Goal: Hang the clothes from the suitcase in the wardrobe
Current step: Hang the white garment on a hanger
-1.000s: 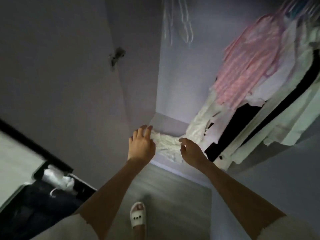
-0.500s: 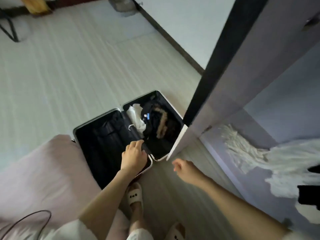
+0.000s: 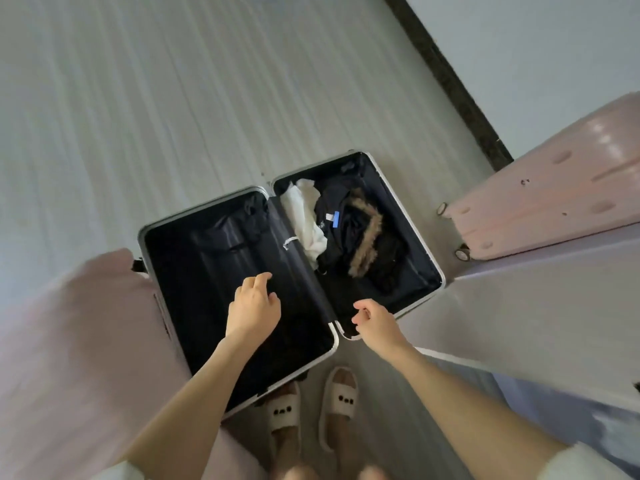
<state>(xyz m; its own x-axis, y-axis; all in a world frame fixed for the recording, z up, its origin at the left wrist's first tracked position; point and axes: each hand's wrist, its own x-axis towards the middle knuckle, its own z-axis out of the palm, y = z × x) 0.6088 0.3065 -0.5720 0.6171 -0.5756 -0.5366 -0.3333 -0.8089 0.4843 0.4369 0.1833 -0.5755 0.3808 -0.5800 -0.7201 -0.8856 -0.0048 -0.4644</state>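
Note:
An open suitcase [image 3: 429,258] with a black lining lies flat on the floor in front of me. Its right half holds a white garment [image 3: 306,216] and a black coat with a brown fur trim [image 3: 365,233]. The left half looks bare. My left hand [image 3: 254,306] hovers over the left half, fingers loosely curled, holding nothing. My right hand [image 3: 375,320] hangs over the near edge of the right half, fingers relaxed and holding nothing. The wardrobe door [image 3: 526,317] stands at the right.
A pink hard-shell suitcase [image 3: 554,199] stands upright at the right, beside the wall. A pink bed cover [image 3: 69,358] fills the lower left. My feet in white slippers [image 3: 337,403] stand just in front of the open suitcase. Pale wooden floor stretches beyond.
My view has swung from the wardrobe interior down to the open suitcase. Both hands left the white cloth on the wardrobe floor and now hang over the suitcase.

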